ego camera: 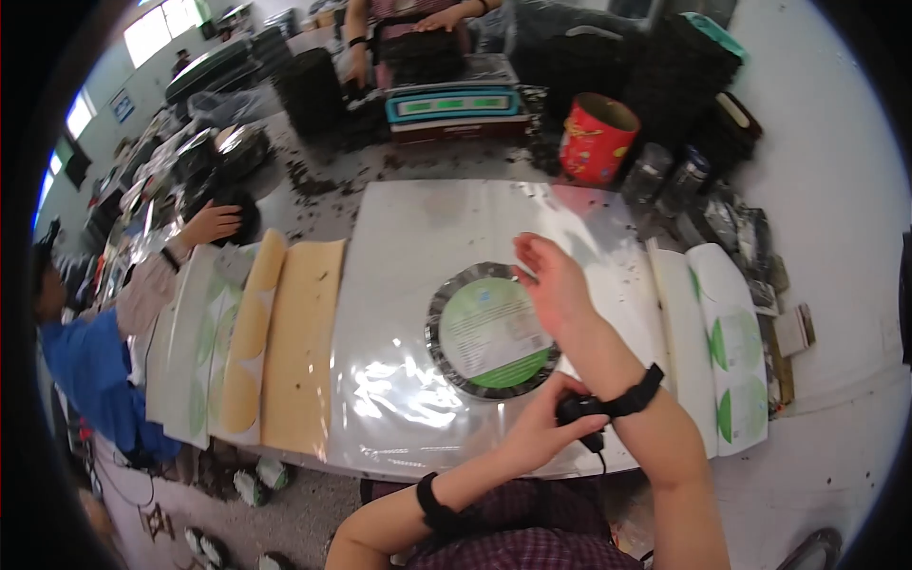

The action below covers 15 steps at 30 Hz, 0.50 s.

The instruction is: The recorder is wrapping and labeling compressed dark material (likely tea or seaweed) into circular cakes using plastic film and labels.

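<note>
My left hand (545, 427) grips a small black device (578, 407) with a thin cable at my right wrist, beside the black strap (638, 392) there. Fingers loosely bent, my right hand (552, 285) hovers at the upper right rim of a round package (491, 335) and holds nothing. That package has a crinkled dark edge and a green and white label with writing on its face. It lies flat on a glossy clear sheet (399, 249) spread over the table. Whether my right fingers touch the package I cannot tell.
Label sheets lie left (299, 349) and right (730, 349). Behind are a digital scale (452, 107) with a dark block on it, a red canister (598, 139) and dark stacks (310, 92). A co-worker's hand (214, 222) is at left; another person's hands (442, 18) are across the table.
</note>
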Each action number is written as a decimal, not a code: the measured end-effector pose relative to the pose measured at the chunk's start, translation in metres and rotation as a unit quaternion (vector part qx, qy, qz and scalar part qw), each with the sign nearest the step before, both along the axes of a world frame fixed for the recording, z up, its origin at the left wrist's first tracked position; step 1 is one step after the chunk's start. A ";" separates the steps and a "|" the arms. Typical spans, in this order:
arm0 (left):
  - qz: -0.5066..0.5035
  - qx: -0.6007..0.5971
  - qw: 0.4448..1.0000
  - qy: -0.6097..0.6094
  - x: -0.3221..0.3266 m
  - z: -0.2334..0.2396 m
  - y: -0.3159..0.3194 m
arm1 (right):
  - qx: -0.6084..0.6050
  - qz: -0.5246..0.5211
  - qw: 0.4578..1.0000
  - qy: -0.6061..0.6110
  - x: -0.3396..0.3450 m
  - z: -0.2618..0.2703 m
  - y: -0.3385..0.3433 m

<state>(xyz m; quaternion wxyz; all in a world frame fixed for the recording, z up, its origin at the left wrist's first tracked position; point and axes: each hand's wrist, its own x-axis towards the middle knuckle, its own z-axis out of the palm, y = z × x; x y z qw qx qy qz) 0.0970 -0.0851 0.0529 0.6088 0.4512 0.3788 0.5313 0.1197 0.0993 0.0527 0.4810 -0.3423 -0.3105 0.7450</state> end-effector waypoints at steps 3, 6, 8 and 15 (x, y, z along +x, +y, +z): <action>-0.067 -0.015 0.997 0.023 -0.021 -0.003 -0.003 | 0.113 0.083 0.975 -0.174 -0.008 0.007 -0.019; -0.001 -0.001 0.993 0.119 -0.075 0.009 -0.003 | 0.305 0.115 0.881 -0.343 0.011 0.007 -0.030; 0.077 -0.051 0.993 0.075 -0.130 0.010 -0.005 | 0.541 0.094 0.694 -0.466 0.025 0.009 -0.045; 0.444 -0.065 0.894 -0.008 -0.282 -0.015 -0.027 | 0.664 0.131 0.525 -0.516 0.023 0.009 -0.101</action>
